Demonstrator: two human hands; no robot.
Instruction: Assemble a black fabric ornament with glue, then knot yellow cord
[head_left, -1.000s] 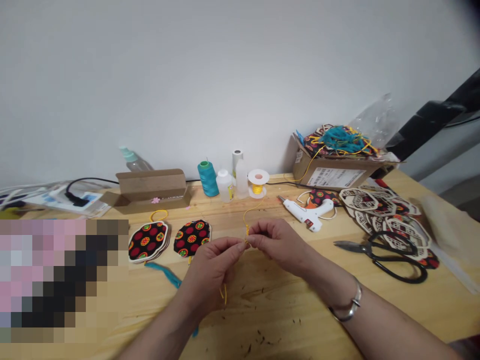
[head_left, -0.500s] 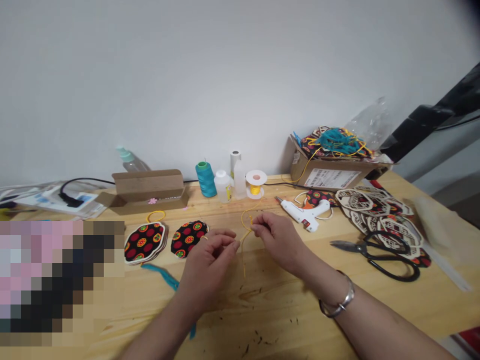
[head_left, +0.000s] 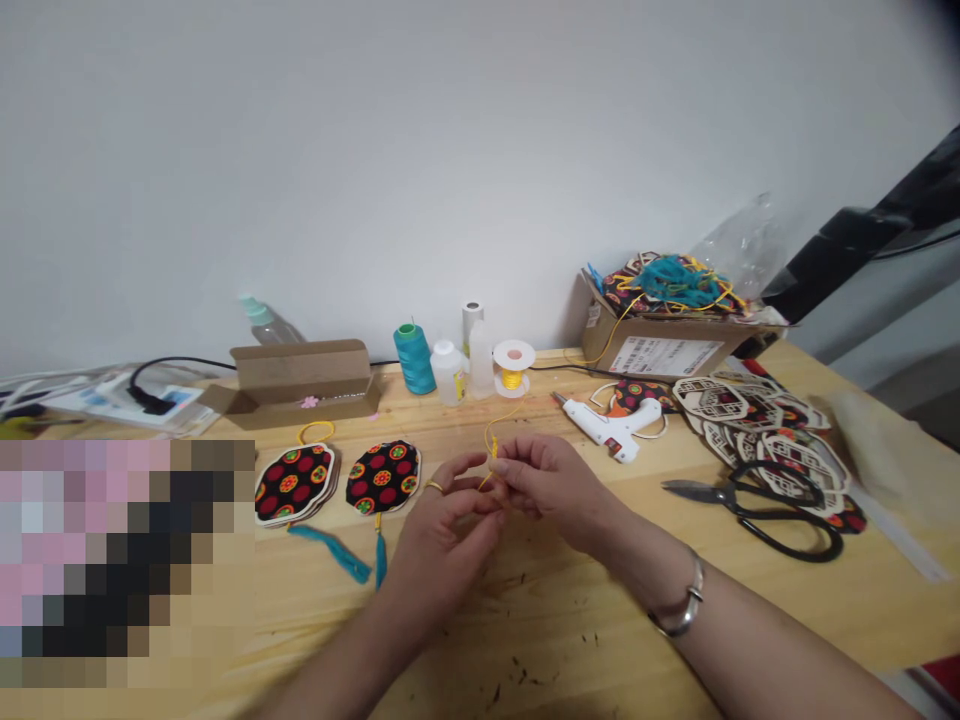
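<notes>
A thin yellow cord (head_left: 489, 432) rises between my fingers and runs back towards the spool of yellow cord (head_left: 513, 379). My right hand (head_left: 551, 487) pinches it between thumb and forefinger, where a small knotted or twisted part shows. Close against it, my left hand (head_left: 454, 525) has its fingertips closed on the same cord; their exact grip is partly hidden. Left of my hands lies a patterned fabric pendant (head_left: 382, 478) with a teal tassel (head_left: 381, 560). Beside it sits a stack of similar pendants (head_left: 295, 483), with another teal tassel (head_left: 330, 550) below.
Black-handled scissors (head_left: 750, 495) and a white glue gun (head_left: 615, 425) lie to the right, near a pile of patterned pieces (head_left: 720, 400). A filled cardboard box (head_left: 667, 350) stands behind. Teal thread (head_left: 415, 360), bottles (head_left: 451, 375) and an open box (head_left: 304, 380) line the wall.
My hands have come together, the left moving right to meet the right hand. The loose cord end that hung below is now hidden. The tassel under the nearer pendant has come into view.
</notes>
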